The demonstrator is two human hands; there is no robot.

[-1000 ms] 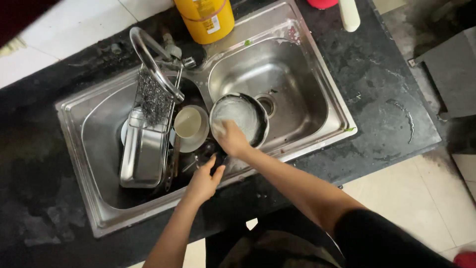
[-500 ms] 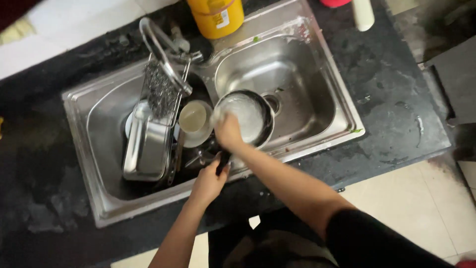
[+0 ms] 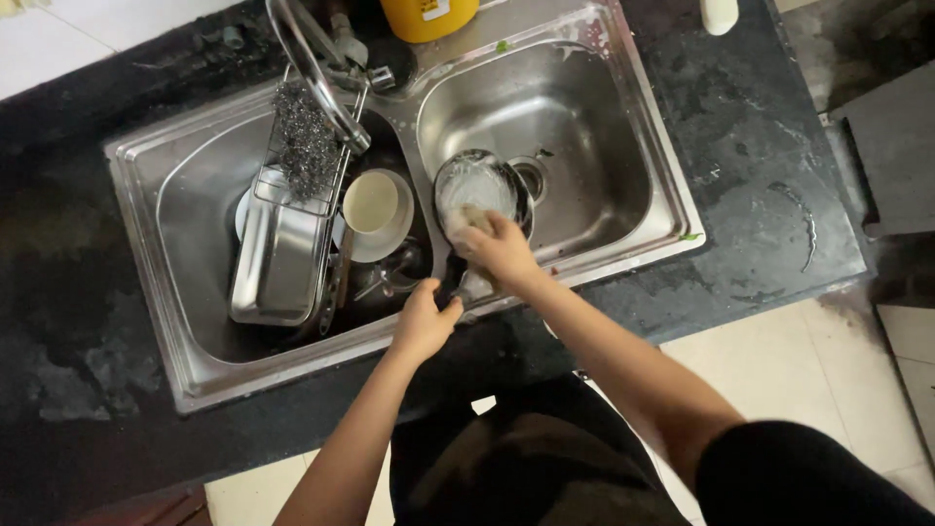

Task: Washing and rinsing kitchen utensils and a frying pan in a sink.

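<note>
A small dark frying pan (image 3: 477,185), soapy inside, rests over the divider of a steel double sink (image 3: 623,146). My left hand (image 3: 425,319) grips the pan's black handle near the sink's front edge. My right hand (image 3: 499,248) presses a yellowish sponge (image 3: 474,216) against the pan's inner surface, near its front rim.
The left basin holds a steel rectangular container (image 3: 277,258), a cup on a white plate (image 3: 375,205), utensils and a wire rack with steel wool (image 3: 302,136). The faucet (image 3: 317,73) arches over it. A yellow bottle (image 3: 429,15) stands behind. Black countertop (image 3: 760,195) surrounds the sink.
The view has shifted slightly. My right hand has slid with the sponge toward the pan's front rim; my left hand stays on the handle.
</note>
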